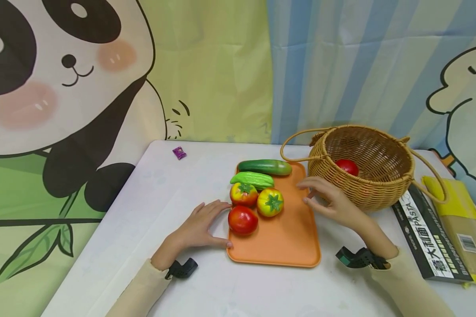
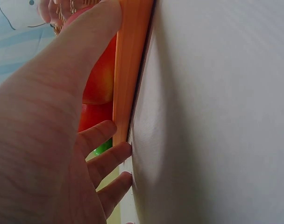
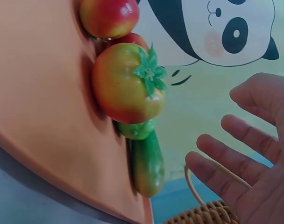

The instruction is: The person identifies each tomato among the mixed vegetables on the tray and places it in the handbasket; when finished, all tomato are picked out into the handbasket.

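An orange tray (image 1: pixel 287 240) lies on the white table. On its left half are a red tomato (image 1: pixel 243 220), two yellow-red tomatoes with green leaf tops (image 1: pixel 270 202) (image 1: pixel 243 194), a light green bumpy gourd (image 1: pixel 252 179) and a dark green cucumber (image 1: pixel 265 167). My left hand (image 1: pixel 201 226) spreads its thumb and fingers along the tray's left edge, beside the red tomato; the left wrist view shows the fingertips (image 2: pixel 118 151) close to the rim. Over the tray's right edge hovers my right hand (image 1: pixel 328 199), fingers relaxed and holding nothing, near the wicker basket (image 1: pixel 353 189).
Inside the basket sits a red fruit (image 1: pixel 347 167). Right of my right arm lie a black pasta box (image 1: pixel 430 240) and a yellow-brown packet (image 1: pixel 462 231). A small purple wrapped candy (image 1: pixel 179 152) is at the back left. A printed curtain (image 1: pixel 222 88) hangs behind the table.
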Action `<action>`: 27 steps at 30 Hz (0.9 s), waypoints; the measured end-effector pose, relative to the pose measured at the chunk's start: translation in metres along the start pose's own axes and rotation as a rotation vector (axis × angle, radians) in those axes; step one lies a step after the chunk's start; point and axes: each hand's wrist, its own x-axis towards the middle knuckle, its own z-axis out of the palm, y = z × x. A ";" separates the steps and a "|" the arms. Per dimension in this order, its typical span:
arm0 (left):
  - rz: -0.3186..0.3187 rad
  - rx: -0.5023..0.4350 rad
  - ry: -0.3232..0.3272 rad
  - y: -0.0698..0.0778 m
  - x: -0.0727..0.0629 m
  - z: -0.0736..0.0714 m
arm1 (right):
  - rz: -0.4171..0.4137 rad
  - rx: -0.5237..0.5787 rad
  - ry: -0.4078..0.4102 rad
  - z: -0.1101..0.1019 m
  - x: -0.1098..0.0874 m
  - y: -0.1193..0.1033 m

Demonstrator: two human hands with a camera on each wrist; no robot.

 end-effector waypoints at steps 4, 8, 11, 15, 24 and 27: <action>0.000 0.001 0.000 0.000 0.000 0.000 | 0.029 0.015 -0.020 0.008 -0.001 0.000; 0.000 -0.002 -0.001 0.001 0.000 0.000 | 0.070 0.002 -0.070 0.013 0.000 0.002; -0.003 -0.004 -0.004 0.001 -0.001 -0.001 | 0.126 -0.015 -0.139 0.016 0.001 0.002; -0.011 -0.003 -0.010 0.001 0.000 0.000 | 0.214 -0.005 -0.242 0.020 0.002 0.002; -0.002 0.007 -0.001 0.000 0.000 0.001 | 0.258 0.022 -0.316 0.032 0.007 0.000; 0.008 0.010 0.009 -0.001 0.000 0.001 | 0.251 0.003 -0.329 0.034 0.011 -0.002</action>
